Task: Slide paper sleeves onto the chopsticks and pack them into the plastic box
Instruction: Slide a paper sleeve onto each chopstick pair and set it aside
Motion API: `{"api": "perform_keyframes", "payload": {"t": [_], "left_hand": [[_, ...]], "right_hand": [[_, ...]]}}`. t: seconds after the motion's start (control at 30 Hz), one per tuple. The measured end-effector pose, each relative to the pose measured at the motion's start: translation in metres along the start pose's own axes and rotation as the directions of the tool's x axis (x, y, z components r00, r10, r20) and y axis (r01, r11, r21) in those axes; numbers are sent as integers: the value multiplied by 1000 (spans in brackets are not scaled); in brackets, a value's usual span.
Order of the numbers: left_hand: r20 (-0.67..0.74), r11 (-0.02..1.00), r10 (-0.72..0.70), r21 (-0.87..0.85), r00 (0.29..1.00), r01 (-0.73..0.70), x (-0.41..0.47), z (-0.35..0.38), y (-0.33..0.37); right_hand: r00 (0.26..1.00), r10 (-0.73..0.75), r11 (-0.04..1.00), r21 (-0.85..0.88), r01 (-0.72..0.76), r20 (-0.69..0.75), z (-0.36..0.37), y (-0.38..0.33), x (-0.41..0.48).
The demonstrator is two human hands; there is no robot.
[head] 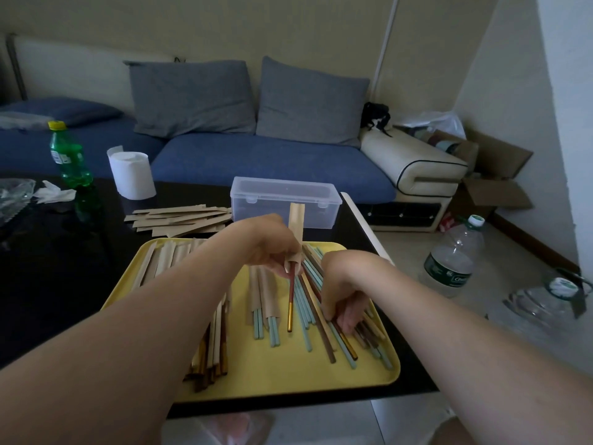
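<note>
**Sleeve half on a red chopstick above the tray**

The paper sleeve [296, 232] stands nearly upright, its long axis running near to far, open end down. A red chopstick [290, 300] sticks out of it toward the near side, gold tip nearest. The left hand [269, 248] pinches the sleeve's lower end, fingers curled round it, above the yellow tray [288, 377].

The right hand [345, 297] reaches down into the loose chopsticks [321, 329] on the tray's right half, fingers bent and touching them; whether it grips 1 cannot be told. These sticks, pale blue, brown and gold-tipped, lie mostly near to far, fanned slightly.

Sleeved chopsticks [266, 300] lie at the tray's middle and left, ends pointing near. Beyond the tray, the plastic box [285, 200] sits lid down on the black desk [64, 252], long axis left to right. Left of it lies a pile of empty sleeves [183, 220].

The labels on the green bottle [67, 155] and the water bottle [452, 261] are too small to read.
</note>
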State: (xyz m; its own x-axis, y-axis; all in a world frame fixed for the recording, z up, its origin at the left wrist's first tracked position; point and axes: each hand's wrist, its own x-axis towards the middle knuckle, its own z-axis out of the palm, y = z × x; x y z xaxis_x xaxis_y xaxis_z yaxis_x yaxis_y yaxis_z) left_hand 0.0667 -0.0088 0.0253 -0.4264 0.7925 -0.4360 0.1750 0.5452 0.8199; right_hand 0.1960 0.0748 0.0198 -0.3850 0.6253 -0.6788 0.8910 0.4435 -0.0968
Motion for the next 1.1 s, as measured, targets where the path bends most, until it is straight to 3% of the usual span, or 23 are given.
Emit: {"api": "perform_keyframes", "payload": {"t": [0.23,0.47,0.57,0.7,0.9,1.1], "left_hand": [[-60,999,11,-44,998,-13,-4,-3,1],[-256,973,43,-209,966,-99,5,-8,-5],[-321,948,63,-277,945,-157,7,-12,-6],[-403,887,30,-411,915,-210,7,-16,-4],[-458,835,-3,-490,889,-250,7,-21,-3],[-437,829,51,-483,898,-282,6,-21,-5]], "right_hand": [[990,-22,1000,21,19,139,-4,2,0],[948,-317,894,344,286,34,-19,7,-19],[902,-417,880,297,371,111,-19,9,-22],[894,-389,916,191,351,223,-17,8,-20],[892,-380,924,156,350,247,-20,8,-20],[884,-393,919,138,369,254,-19,7,-24]]}}
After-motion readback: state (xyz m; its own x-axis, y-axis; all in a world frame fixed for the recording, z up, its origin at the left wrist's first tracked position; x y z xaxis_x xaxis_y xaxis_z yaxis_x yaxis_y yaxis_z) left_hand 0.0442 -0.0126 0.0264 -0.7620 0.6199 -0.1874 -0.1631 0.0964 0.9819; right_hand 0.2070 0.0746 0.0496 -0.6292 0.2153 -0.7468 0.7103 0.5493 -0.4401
